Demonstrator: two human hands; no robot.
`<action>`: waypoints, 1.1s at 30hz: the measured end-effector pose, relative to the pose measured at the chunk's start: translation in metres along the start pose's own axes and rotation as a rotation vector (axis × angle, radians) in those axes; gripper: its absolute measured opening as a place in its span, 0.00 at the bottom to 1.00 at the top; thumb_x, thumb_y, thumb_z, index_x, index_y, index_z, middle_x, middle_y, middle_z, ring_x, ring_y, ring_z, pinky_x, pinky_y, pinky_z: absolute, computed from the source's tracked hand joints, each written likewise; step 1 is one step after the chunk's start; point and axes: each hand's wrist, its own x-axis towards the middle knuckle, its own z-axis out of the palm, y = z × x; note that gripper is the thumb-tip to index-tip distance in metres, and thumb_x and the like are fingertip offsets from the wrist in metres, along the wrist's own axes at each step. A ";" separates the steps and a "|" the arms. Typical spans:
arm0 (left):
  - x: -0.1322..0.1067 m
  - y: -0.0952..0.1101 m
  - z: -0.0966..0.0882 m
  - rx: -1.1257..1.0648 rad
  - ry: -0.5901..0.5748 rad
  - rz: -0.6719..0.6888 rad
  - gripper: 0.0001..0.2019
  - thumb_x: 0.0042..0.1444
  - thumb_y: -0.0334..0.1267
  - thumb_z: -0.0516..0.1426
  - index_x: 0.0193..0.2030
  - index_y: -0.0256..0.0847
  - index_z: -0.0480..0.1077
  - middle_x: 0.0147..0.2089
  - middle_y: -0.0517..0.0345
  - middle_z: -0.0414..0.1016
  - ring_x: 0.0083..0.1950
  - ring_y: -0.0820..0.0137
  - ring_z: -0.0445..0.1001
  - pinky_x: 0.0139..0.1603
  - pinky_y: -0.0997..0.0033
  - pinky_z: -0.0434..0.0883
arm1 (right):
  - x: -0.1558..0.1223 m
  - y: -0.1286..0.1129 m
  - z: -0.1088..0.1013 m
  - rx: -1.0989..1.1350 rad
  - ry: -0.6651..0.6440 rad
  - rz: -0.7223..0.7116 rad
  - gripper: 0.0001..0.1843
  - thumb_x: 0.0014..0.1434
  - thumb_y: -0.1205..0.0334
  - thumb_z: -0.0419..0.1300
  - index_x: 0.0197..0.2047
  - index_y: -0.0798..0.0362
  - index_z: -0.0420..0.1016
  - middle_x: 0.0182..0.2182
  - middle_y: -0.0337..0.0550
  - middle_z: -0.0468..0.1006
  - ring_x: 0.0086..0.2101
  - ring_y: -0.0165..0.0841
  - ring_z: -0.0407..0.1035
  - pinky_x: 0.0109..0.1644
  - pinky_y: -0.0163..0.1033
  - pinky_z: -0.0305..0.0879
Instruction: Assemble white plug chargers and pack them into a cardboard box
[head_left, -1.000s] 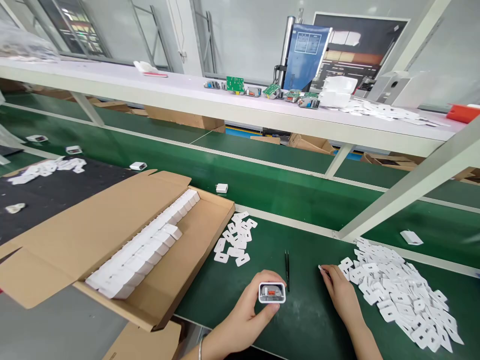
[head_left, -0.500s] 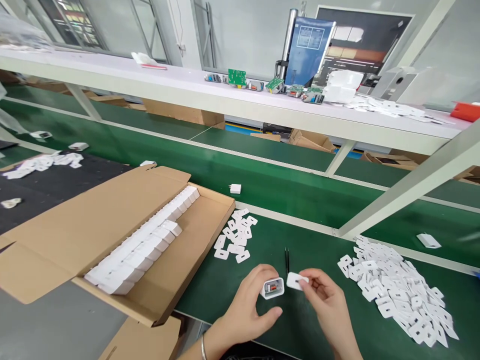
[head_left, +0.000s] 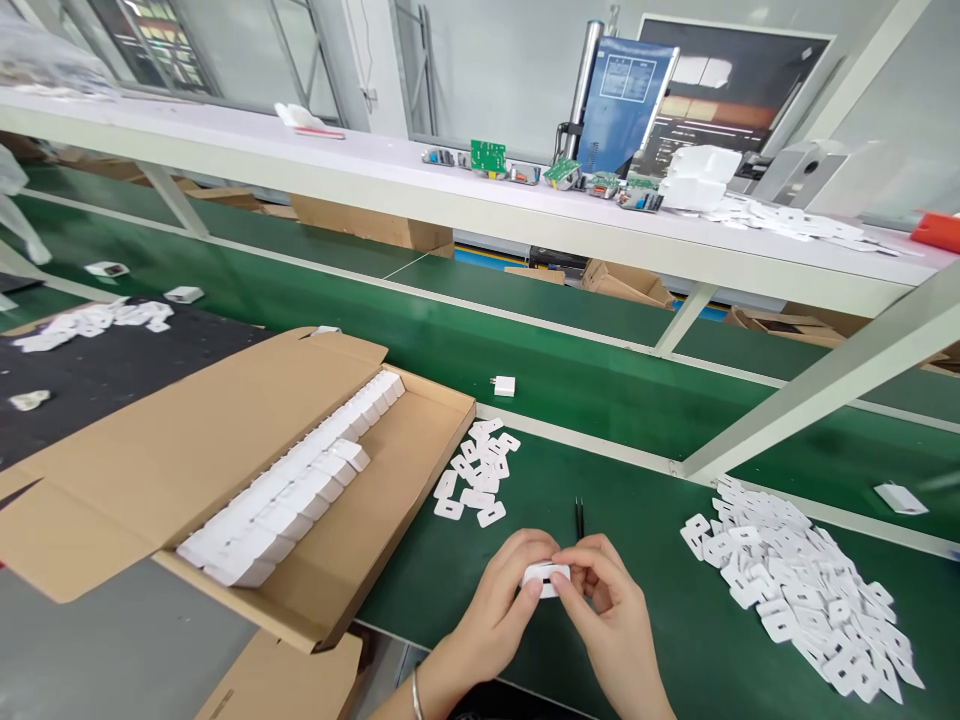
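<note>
In front of me, my left hand [head_left: 496,605] is closed around a white charger housing, mostly hidden by the fingers. My right hand [head_left: 613,612] pinches a white cover plate [head_left: 552,591] with a small slot against the housing's end. Both thumbs press on the plate's face; whether it sits flush I cannot tell. Just beyond the fingers lie black tweezers [head_left: 579,516] on the green table. Loose cover plates [head_left: 480,470] are scattered up and left of my hands, and a larger pile of cover plates [head_left: 806,590] spreads to the right.
At left stands an open cardboard box [head_left: 420,420] with rows of white housings [head_left: 292,490]. Behind, a green conveyor belt [head_left: 420,345] carries a few white chargers [head_left: 505,386]. Above it, a white shelf [head_left: 360,180] holds circuit boards [head_left: 488,156]; its slanted post [head_left: 810,385] stands at right.
My right hand has brought the cover plate left onto the housing's open end, hiding the parts inside. My left thumb has closed in. Chargers on the belt have shifted right.
</note>
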 end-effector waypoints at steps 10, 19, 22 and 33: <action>-0.003 -0.011 0.007 -0.154 0.032 -0.131 0.24 0.75 0.56 0.40 0.60 0.49 0.70 0.63 0.47 0.59 0.55 0.61 0.70 0.56 0.56 0.74 | 0.005 0.024 0.005 0.062 -0.230 0.119 0.23 0.72 0.39 0.53 0.50 0.48 0.76 0.34 0.39 0.76 0.31 0.33 0.68 0.35 0.36 0.66; 0.005 -0.020 0.007 -0.103 0.014 -0.135 0.21 0.77 0.50 0.46 0.58 0.45 0.76 0.48 0.51 0.73 0.49 0.63 0.72 0.53 0.63 0.71 | 0.003 0.044 0.002 -0.029 -0.092 0.023 0.22 0.70 0.39 0.56 0.49 0.50 0.75 0.31 0.39 0.75 0.33 0.36 0.71 0.36 0.37 0.67; 0.006 -0.023 0.011 -0.100 0.039 -0.117 0.22 0.76 0.51 0.47 0.55 0.43 0.78 0.45 0.52 0.73 0.44 0.64 0.72 0.47 0.65 0.71 | 0.004 0.047 0.002 -0.013 -0.097 0.018 0.23 0.72 0.39 0.53 0.47 0.50 0.76 0.33 0.40 0.78 0.33 0.36 0.71 0.37 0.37 0.68; -0.003 -0.050 0.005 -0.118 0.119 -0.370 0.23 0.75 0.57 0.45 0.54 0.45 0.73 0.52 0.51 0.77 0.55 0.60 0.74 0.59 0.61 0.70 | 0.046 0.078 0.005 -0.241 -0.303 0.020 0.26 0.75 0.42 0.47 0.44 0.51 0.77 0.21 0.34 0.72 0.25 0.33 0.70 0.32 0.36 0.65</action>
